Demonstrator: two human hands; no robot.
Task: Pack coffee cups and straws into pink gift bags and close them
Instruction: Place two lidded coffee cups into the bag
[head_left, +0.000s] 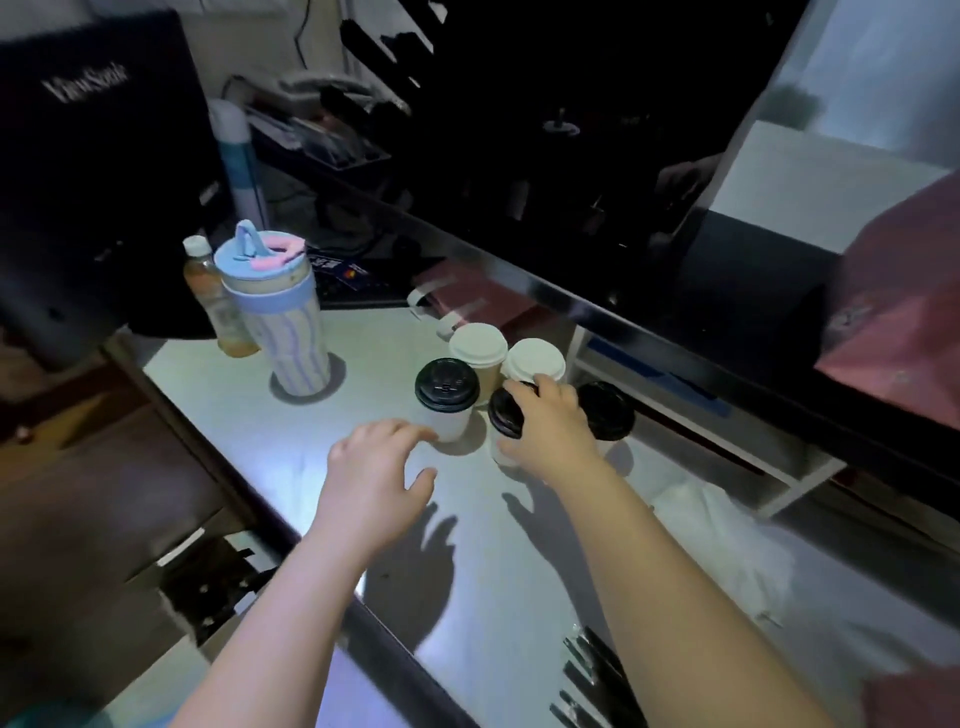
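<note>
Several paper coffee cups stand grouped on the white desk. My right hand grips a white cup with a black lid in the middle of the group. My left hand hovers with spread fingers, its fingertips touching or nearly touching the base of another black-lidded cup. Behind them stand two white-lidded cups, and a third black-lidded cup sits to the right. Flat pink gift bags with white handles lie under the monitor. Black wrapped straws lie at the desk's near edge.
A striped blue tumbler and a tea bottle stand at the left. A large monitor overhangs the back, with a white stand below it. A pink bag is at the right. A dark box fills the left.
</note>
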